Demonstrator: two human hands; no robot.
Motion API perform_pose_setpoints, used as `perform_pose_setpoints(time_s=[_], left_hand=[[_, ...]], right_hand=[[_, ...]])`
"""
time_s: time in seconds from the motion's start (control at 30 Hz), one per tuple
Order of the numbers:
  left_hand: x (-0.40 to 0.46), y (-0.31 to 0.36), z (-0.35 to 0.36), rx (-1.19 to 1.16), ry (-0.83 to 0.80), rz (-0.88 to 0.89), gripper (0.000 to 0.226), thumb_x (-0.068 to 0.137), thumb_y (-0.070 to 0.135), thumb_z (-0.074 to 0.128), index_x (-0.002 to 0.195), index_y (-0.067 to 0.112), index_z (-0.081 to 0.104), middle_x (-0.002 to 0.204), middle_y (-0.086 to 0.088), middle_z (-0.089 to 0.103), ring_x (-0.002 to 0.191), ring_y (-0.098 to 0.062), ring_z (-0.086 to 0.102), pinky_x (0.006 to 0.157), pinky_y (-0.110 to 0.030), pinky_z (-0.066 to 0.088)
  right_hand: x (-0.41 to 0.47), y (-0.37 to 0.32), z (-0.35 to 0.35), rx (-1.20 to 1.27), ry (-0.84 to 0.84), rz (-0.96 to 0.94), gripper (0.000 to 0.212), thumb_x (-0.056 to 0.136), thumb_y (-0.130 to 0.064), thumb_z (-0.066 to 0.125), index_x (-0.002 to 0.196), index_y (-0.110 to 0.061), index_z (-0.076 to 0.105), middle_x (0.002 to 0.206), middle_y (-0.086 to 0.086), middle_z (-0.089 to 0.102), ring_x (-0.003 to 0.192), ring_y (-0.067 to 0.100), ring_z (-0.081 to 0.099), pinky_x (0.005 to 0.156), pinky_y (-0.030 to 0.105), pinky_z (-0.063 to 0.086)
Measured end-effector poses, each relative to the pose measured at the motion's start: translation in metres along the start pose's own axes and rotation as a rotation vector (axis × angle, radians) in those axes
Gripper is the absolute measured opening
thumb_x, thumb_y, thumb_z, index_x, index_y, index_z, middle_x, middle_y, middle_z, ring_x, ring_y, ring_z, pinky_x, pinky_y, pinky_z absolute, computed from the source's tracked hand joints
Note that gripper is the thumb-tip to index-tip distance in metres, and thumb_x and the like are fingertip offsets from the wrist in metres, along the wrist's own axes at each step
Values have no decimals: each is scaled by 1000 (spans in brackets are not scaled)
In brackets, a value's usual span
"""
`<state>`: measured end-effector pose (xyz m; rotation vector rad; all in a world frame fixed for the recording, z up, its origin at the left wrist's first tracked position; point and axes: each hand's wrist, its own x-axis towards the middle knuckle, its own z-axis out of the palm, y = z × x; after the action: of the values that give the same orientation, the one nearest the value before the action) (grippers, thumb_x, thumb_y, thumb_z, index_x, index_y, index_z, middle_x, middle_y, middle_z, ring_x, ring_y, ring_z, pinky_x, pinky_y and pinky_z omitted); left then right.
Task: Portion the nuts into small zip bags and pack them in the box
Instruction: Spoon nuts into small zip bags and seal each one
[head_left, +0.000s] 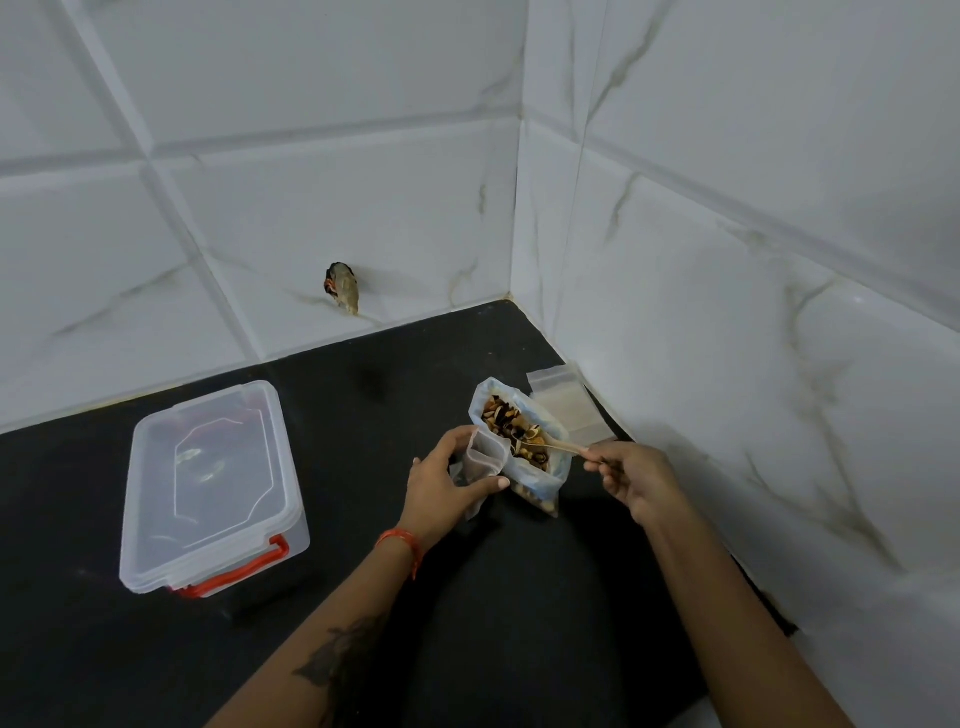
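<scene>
Landmark: the large open bag of nuts (522, 447), standing on the black surface (363, 519) near the tiled corner.
Nuts: mixed brown and pale pieces fill the large bag, with its mouth open.
Left hand (447, 486): closed around a small zip bag (485, 457), held upright with its mouth open, touching the near-left side of the large bag.
Right hand (631, 480): pinching the handle end of a pale spoon (550, 448); the spoon's bowl lies in the nuts at the large bag's mouth.
Spare zip bags (563, 402): a flat pile on the surface just behind and to the right of the large bag, against the wall.
Box (210, 486): clear plastic with red clips, lid on, well apart to the left of the large bag.
Left wrist: an orange thread band (400, 543).
</scene>
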<state>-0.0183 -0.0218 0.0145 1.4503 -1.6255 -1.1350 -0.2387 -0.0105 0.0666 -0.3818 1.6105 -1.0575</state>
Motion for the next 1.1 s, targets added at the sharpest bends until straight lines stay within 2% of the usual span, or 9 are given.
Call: perform_pose_setpoints(time_s=[0.2, 0.3, 0.43, 0.53, 0.63, 0.7, 0.77, 0.93, 1.1], left_hand=[[-2, 3, 0, 10, -2, -8, 66, 50, 67, 71, 108, 62, 42, 115, 25, 57, 117, -4, 51, 110, -55, 29], [-2, 4, 0, 7, 3, -3, 69, 52, 64, 73, 114, 57, 44, 118, 24, 56, 119, -5, 50, 110, -55, 30], [-1, 5, 1, -2, -2, 0, 72, 60, 52, 79, 125, 39, 49, 122, 19, 57, 121, -6, 49, 110, -51, 32], [-2, 6, 1, 3, 4, 11, 68, 54, 62, 74, 117, 44, 54, 119, 20, 59, 116, -1, 52, 111, -53, 29], [-1, 6, 2, 28, 11, 32, 54, 62, 49, 78, 111, 47, 55, 114, 22, 57, 111, 0, 52, 111, -52, 29], [-2, 6, 2, 31, 17, 51, 50, 70, 35, 80, 115, 37, 57, 114, 17, 57, 111, -4, 53, 109, -44, 34], [-3, 8, 3, 24, 14, 56, 48, 73, 28, 79, 116, 31, 58, 114, 11, 58, 109, -5, 53, 103, -33, 40], [-5, 11, 4, 28, 0, 76, 41, 77, 20, 75, 113, 30, 59, 112, 8, 61, 99, 3, 52, 84, -9, 39], [-5, 5, 1, -23, 16, 73, 45, 72, 24, 80, 113, 26, 62, 112, 11, 63, 102, 4, 57, 84, -7, 43]], right_hand=[[-22, -12, -9, 3, -8, -82, 3, 76, 0, 68, 74, 0, 69, 47, 1, 63, 37, 3, 49, 36, 12, 40], [-37, -21, -5, -101, -64, -168, 4, 75, -1, 68, 71, -2, 69, 48, 1, 62, 36, 3, 47, 37, 13, 39], [-54, -27, 10, -358, -98, -342, 5, 74, -2, 70, 69, 0, 70, 54, 6, 63, 44, 8, 50, 42, 17, 42], [-61, -23, 26, -617, -83, -512, 10, 74, -4, 69, 65, -7, 70, 58, 6, 65, 48, 10, 57, 46, 18, 46], [-62, -18, 43, -939, -76, -682, 7, 78, -12, 68, 72, -10, 72, 70, 3, 69, 64, 10, 64, 62, 21, 53], [-62, -17, 50, -1086, -85, -792, 11, 81, -16, 65, 77, -12, 73, 77, 2, 70, 72, 10, 64, 68, 20, 50], [-64, -17, 55, -1150, -125, -865, 13, 83, -17, 62, 79, -13, 73, 77, 3, 69, 71, 11, 62, 65, 20, 47], [-66, -12, 66, -1277, -166, -962, 13, 86, -20, 62, 91, -15, 73, 89, 3, 68, 82, 13, 60, 71, 18, 44], [-69, -22, 55, -1262, -95, -1055, 16, 86, -21, 60, 87, -17, 74, 83, 1, 69, 70, 9, 55, 59, 15, 33]])
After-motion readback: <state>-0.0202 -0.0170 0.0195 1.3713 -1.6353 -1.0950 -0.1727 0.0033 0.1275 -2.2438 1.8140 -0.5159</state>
